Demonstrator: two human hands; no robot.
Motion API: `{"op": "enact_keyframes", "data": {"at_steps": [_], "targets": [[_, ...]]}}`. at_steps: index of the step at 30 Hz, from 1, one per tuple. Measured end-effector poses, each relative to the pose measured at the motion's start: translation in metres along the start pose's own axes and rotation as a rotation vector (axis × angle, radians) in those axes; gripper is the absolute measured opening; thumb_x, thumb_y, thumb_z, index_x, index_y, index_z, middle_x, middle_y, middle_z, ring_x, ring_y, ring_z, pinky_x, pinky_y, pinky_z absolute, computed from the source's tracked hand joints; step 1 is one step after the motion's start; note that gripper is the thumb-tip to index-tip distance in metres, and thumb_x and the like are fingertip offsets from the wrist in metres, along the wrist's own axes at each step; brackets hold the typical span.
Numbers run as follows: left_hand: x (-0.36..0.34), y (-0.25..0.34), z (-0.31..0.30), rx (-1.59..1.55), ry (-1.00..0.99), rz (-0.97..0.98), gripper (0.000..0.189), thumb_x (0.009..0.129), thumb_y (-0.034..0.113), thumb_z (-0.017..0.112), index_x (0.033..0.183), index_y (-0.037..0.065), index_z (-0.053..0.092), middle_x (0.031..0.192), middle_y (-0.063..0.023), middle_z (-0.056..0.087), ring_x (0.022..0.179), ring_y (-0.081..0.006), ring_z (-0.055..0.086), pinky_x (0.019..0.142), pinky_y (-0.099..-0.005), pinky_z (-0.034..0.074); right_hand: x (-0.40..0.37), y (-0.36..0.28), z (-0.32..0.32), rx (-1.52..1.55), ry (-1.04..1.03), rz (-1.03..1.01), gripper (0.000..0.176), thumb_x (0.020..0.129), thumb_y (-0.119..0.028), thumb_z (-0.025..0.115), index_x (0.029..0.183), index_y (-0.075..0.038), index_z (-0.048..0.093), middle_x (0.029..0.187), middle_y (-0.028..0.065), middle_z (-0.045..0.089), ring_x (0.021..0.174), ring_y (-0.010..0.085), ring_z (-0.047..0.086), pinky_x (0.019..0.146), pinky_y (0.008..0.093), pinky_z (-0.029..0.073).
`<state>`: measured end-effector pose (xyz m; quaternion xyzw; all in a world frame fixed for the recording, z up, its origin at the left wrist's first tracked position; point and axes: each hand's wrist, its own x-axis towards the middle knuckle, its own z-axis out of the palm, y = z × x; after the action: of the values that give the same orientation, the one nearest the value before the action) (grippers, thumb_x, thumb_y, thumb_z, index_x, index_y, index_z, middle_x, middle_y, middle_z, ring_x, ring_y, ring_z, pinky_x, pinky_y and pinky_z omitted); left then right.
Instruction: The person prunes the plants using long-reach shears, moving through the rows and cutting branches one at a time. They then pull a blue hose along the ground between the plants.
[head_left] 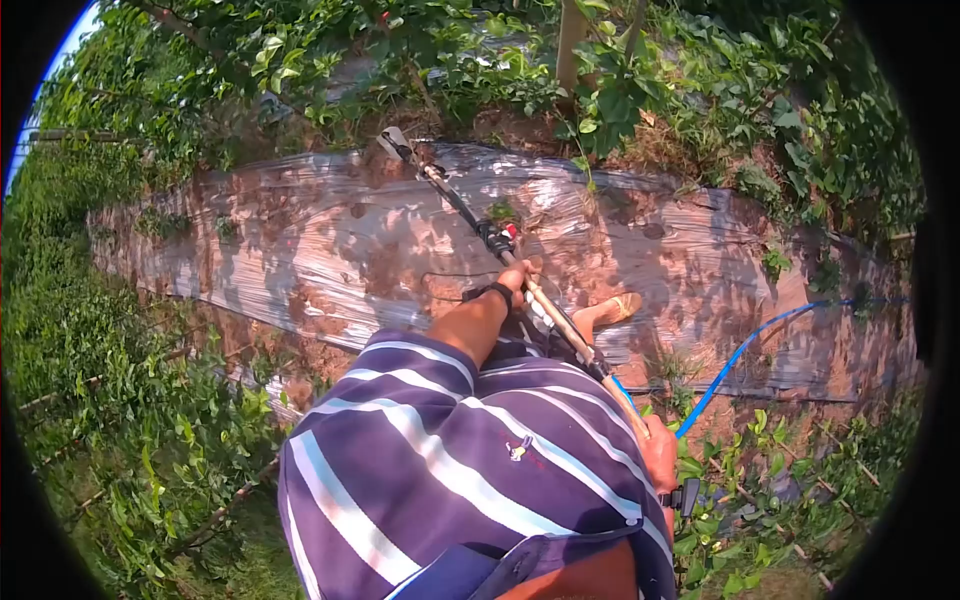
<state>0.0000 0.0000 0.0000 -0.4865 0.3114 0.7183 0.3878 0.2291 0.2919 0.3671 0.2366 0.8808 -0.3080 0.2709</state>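
A long pole tool (560,320) slants across my body, its wooden-looking shaft bound with dark fittings. My left hand (515,278) is closed around the middle of the shaft, with a dark band on the wrist. Lower down, my right hand (658,452) grips the rear end, a dark watch-like device on its wrist. At the far end, a pale, flat metal-looking head (393,142) hangs over the edge of the plastic-covered strip. A red piece (510,231) shows on the dark fitting above my left hand. A blue hose (730,368) curves off right from near my right hand.
Crinkled plastic sheeting (420,240), with soil patches, runs left to right across the ground. My sandalled foot (622,308) is on it. Leafy plants line both sides, and a wooden post (571,45) stands at the far side. Thin sticks poke through the near foliage.
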Motion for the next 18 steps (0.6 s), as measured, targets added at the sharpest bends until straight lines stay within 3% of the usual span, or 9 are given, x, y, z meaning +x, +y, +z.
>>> {"op": "enact_keyframes", "data": {"at_steps": [6, 8, 15, 17, 18], "targets": [[-0.01, 0.006, -0.004, 0.004, -0.035, -0.001, 0.016, 0.079, 0.014, 0.056, 0.089, 0.003, 0.053, 0.075, -0.0133, 0.057, 0.065, -0.0312, 0.06, 0.064, -0.0455, 0.056, -0.001, 0.008, 0.014, -0.009, 0.014, -0.021, 0.025, 0.083, -0.027, 0.071, 0.086, -0.004, 0.062, 0.072, 0.0185, 0.062, 0.069, 0.0392, 0.061, 0.061, 0.045, 0.046], [-0.039, 0.014, 0.012, 0.043, 0.103, 0.049, 0.011, 0.075, 0.013, 0.062, 0.077, 0.007, 0.054, 0.065, -0.005, 0.051, 0.056, -0.0231, 0.051, 0.052, -0.0392, 0.048, 0.0, 0.016, 0.023, 0.033, 0.012, 0.004, 0.024, 0.083, -0.026, 0.071, 0.087, -0.004, 0.063, 0.073, 0.0189, 0.062, 0.07, 0.0396, 0.061, 0.062, 0.0448, 0.047], [-0.032, 0.013, 0.007, 0.0, 0.082, 0.099, 0.016, 0.074, 0.011, 0.065, 0.087, 0.003, 0.06, 0.072, -0.007, 0.057, 0.062, -0.0233, 0.057, 0.056, -0.0395, 0.05, 0.0, 0.011, 0.023, 0.09, 0.027, 0.002, 0.023, 0.083, -0.025, 0.07, 0.088, -0.004, 0.063, 0.075, 0.0204, 0.063, 0.07, 0.0396, 0.062, 0.063, 0.0446, 0.048], [-0.017, 0.012, -0.003, 0.073, 0.05, 0.06, 0.028, 0.075, 0.012, 0.061, 0.097, -0.001, 0.052, 0.091, -0.0163, 0.058, 0.08, -0.0323, 0.063, 0.079, -0.0419, 0.056, 0.001, 0.004, 0.018, 0.081, 0.015, 0.015, 0.023, 0.083, -0.025, 0.07, 0.088, -0.004, 0.063, 0.075, 0.0206, 0.063, 0.071, 0.0397, 0.062, 0.063, 0.0449, 0.048], [-0.019, 0.013, -0.001, 0.075, 0.049, 0.059, 0.028, 0.075, 0.012, 0.061, 0.097, -0.001, 0.052, 0.091, -0.0163, 0.058, 0.08, -0.0323, 0.063, 0.079, -0.0419, 0.056, 0.002, 0.004, 0.017, 0.081, 0.016, 0.016, 0.023, 0.083, -0.025, 0.07, 0.088, -0.004, 0.063, 0.075, 0.0206, 0.063, 0.071, 0.0397, 0.062, 0.063, 0.0449, 0.048]]}}
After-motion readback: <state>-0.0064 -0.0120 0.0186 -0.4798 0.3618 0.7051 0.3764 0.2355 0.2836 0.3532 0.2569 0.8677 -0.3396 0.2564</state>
